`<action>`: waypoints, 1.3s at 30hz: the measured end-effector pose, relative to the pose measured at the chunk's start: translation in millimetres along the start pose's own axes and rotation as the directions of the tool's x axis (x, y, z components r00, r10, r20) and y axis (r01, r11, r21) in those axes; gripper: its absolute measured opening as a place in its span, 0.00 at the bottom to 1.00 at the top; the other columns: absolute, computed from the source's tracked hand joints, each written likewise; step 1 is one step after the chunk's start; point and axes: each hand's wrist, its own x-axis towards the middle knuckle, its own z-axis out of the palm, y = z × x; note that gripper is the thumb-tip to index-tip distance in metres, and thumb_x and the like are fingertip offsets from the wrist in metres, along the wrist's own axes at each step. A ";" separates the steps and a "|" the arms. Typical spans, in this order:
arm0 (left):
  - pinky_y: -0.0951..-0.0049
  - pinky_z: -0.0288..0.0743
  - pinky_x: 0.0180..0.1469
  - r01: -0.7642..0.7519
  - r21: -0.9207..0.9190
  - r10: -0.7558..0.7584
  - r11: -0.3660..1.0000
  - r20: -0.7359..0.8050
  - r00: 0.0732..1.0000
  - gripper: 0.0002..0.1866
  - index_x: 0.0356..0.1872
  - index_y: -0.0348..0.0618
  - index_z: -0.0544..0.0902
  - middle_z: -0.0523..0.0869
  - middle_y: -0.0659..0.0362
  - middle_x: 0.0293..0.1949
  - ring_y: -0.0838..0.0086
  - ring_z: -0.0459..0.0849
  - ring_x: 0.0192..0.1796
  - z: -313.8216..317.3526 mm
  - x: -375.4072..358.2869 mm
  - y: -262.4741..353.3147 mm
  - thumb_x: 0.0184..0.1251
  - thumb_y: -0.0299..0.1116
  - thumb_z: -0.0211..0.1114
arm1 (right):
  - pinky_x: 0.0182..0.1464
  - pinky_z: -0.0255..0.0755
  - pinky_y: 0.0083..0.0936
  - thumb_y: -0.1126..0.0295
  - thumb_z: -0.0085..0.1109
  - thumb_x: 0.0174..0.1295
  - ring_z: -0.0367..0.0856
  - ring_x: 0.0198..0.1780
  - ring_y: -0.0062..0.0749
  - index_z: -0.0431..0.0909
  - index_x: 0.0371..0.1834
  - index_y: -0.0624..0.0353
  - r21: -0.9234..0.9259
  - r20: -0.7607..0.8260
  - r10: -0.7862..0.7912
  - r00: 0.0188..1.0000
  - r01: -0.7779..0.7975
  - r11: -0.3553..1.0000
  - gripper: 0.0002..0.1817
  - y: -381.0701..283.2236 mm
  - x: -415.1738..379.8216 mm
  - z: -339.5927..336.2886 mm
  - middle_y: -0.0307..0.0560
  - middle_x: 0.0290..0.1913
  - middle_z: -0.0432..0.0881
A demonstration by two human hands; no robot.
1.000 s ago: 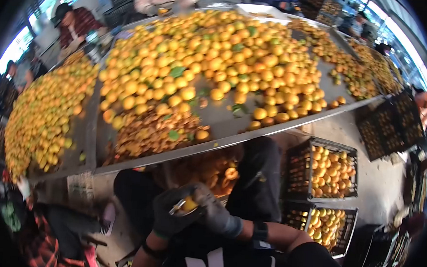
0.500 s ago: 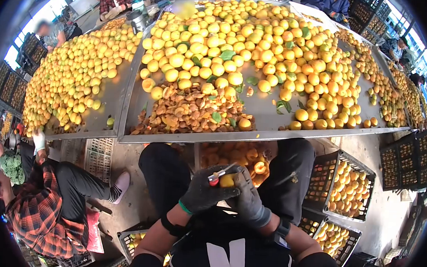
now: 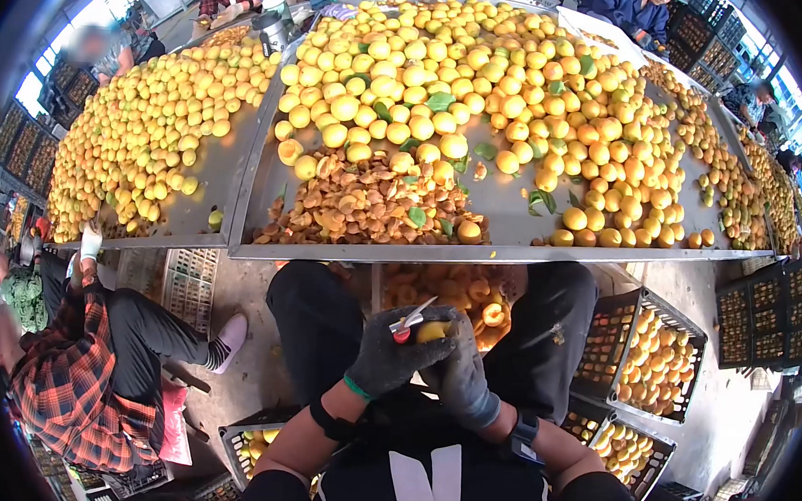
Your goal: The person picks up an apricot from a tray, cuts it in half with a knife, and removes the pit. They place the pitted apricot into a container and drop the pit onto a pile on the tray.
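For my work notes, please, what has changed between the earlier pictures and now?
The camera view turned, so the metal table looks more level and farther right. At far left, a co-worker's gloved hand moved slightly farther over its rim. The left hand keeps the knife, the right hand the apricot; nothing visibly let go.

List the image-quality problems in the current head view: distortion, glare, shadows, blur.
Head view: strong fisheye distortion, the metal table edge bowed, black border at the sides; glare washing out the floor at lower right and the daylight openings; dark trousers losing detail; distant people soft or blurred; left hand, right hand and knife readable.
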 end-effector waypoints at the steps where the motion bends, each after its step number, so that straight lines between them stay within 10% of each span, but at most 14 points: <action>1: 0.73 0.79 0.49 0.044 -0.043 -0.043 0.998 0.013 0.999 0.21 0.49 0.39 0.84 0.88 0.57 0.44 0.75 0.85 0.45 0.8 -0.4 1.0 0.53 0.33 0.76 | 0.56 0.72 0.45 0.73 0.68 0.54 0.76 0.52 0.59 0.55 0.65 0.71 0.003 0.003 0.002 1.000 -0.002 1.000 0.39 6.4 -0.2 -2.7 0.65 0.55 0.71; 4: 0.75 0.78 0.51 0.112 -0.131 -0.108 0.985 0.034 0.994 0.20 0.50 0.38 0.84 0.87 0.58 0.45 0.78 0.84 0.46 3.6 -0.4 -1.0 0.55 0.30 0.75 | 0.54 0.72 0.49 0.72 0.69 0.53 0.76 0.51 0.62 0.53 0.66 0.73 -0.488 0.179 -0.384 0.906 0.421 0.765 0.41 19.3 0.5 -14.3 0.68 0.55 0.71; 6: 0.75 0.77 0.52 0.138 -0.169 -0.133 0.976 0.044 0.990 0.19 0.50 0.37 0.83 0.87 0.59 0.46 0.78 0.83 0.47 4.4 -0.1 -4.0 0.56 0.29 0.74 | 0.53 0.72 0.50 0.74 0.67 0.54 0.76 0.51 0.63 0.52 0.66 0.73 0.068 0.012 0.076 0.997 -0.077 0.995 0.40 9.5 0.5 -8.7 0.69 0.54 0.71; 10: 0.74 0.77 0.54 0.198 -0.294 -0.176 0.935 0.102 0.979 0.19 0.51 0.36 0.83 0.86 0.58 0.48 0.77 0.82 0.50 1.8 -0.3 -11.7 0.57 0.27 0.73 | 0.53 0.73 0.49 0.75 0.66 0.55 0.76 0.50 0.62 0.51 0.67 0.73 0.099 0.034 0.018 0.999 -0.021 0.995 0.40 10.6 0.6 -8.7 0.68 0.54 0.71; 12: 0.74 0.77 0.55 0.215 -0.292 -0.185 0.932 0.129 0.974 0.20 0.52 0.36 0.82 0.85 0.58 0.49 0.77 0.82 0.50 0.4 -1.0 -12.6 0.57 0.26 0.73 | 0.52 0.73 0.21 0.65 0.35 0.76 0.76 0.51 0.25 0.65 0.61 0.64 0.052 0.031 -0.135 0.990 0.134 0.990 0.18 -5.6 3.2 -6.5 0.46 0.52 0.73; 13: 0.74 0.76 0.56 0.192 -0.295 -0.160 0.936 0.129 0.979 0.20 0.52 0.36 0.82 0.85 0.58 0.50 0.76 0.81 0.51 1.0 -2.6 -10.7 0.57 0.25 0.72 | 0.52 0.73 0.21 0.65 0.35 0.76 0.76 0.51 0.25 0.65 0.61 0.64 0.052 0.029 -0.131 0.991 0.130 0.990 0.18 -0.7 0.6 -8.5 0.46 0.52 0.73; 15: 0.73 0.76 0.57 0.168 -0.302 -0.135 0.938 0.128 0.983 0.20 0.53 0.36 0.82 0.85 0.57 0.51 0.76 0.81 0.52 2.5 -4.6 -10.8 0.57 0.25 0.72 | 0.52 0.74 0.21 0.64 0.35 0.76 0.76 0.53 0.26 0.64 0.62 0.64 -0.437 0.087 -0.352 0.932 0.353 0.827 0.19 15.6 -4.9 -15.3 0.47 0.53 0.73; 19: 0.72 0.75 0.58 0.151 -0.375 -0.120 0.915 0.104 0.987 0.22 0.52 0.35 0.82 0.84 0.56 0.52 0.74 0.81 0.54 3.5 -8.0 -10.4 0.54 0.23 0.73 | 0.50 0.74 0.19 0.63 0.34 0.77 0.76 0.50 0.24 0.64 0.62 0.63 -0.724 0.151 -0.626 0.765 0.517 0.457 0.19 19.9 -5.0 -12.8 0.46 0.51 0.74; 20: 0.72 0.75 0.59 0.158 -0.421 -0.132 0.893 0.090 0.987 0.22 0.52 0.35 0.82 0.84 0.55 0.52 0.73 0.81 0.54 4.6 -8.0 -9.9 0.53 0.22 0.74 | 0.48 0.74 0.18 0.63 0.34 0.77 0.76 0.47 0.23 0.64 0.61 0.62 -0.275 -0.007 -0.314 0.949 0.300 0.913 0.19 12.1 -6.8 -12.3 0.45 0.50 0.74; 21: 0.72 0.75 0.59 0.154 -0.421 -0.130 0.894 0.086 0.988 0.22 0.52 0.35 0.82 0.84 0.55 0.52 0.73 0.81 0.54 4.2 -8.3 -10.4 0.53 0.22 0.74 | 0.46 0.74 0.17 0.62 0.34 0.77 0.75 0.45 0.21 0.63 0.61 0.61 0.279 0.055 0.075 0.996 -0.088 0.956 0.18 5.6 -7.9 -10.6 0.44 0.48 0.74; 30: 0.75 0.78 0.51 0.213 -0.463 -0.168 0.861 0.136 0.976 0.25 0.55 0.36 0.80 0.84 0.61 0.46 0.78 0.82 0.46 -1.9 -9.1 -8.4 0.53 0.19 0.73 | 0.45 0.73 0.18 0.62 0.40 0.75 0.74 0.43 0.19 0.62 0.64 0.59 0.219 0.234 0.167 0.958 -0.220 0.951 0.20 -9.8 0.0 -29.0 0.41 0.49 0.74; 34: 0.80 0.71 0.35 0.157 -0.307 -0.163 0.939 0.008 0.987 0.26 0.56 0.38 0.79 0.81 0.69 0.33 0.86 0.74 0.32 -20.7 -13.1 -5.1 0.53 0.21 0.73 | 0.48 0.74 0.29 0.73 0.51 0.65 0.77 0.43 0.29 0.53 0.74 0.53 0.551 0.318 0.213 0.924 -0.363 0.751 0.33 -21.6 12.8 -43.9 0.44 0.44 0.76; 39: 0.81 0.69 0.32 0.142 -0.052 -0.137 0.988 0.094 0.986 0.25 0.55 0.40 0.81 0.79 0.68 0.28 0.88 0.73 0.29 -26.6 -16.1 -0.3 0.54 0.28 0.75 | 0.46 0.74 0.25 0.77 0.59 0.56 0.78 0.40 0.28 0.55 0.70 0.53 0.494 0.382 0.189 0.905 -0.372 0.786 0.37 -14.7 16.1 -67.4 0.44 0.41 0.76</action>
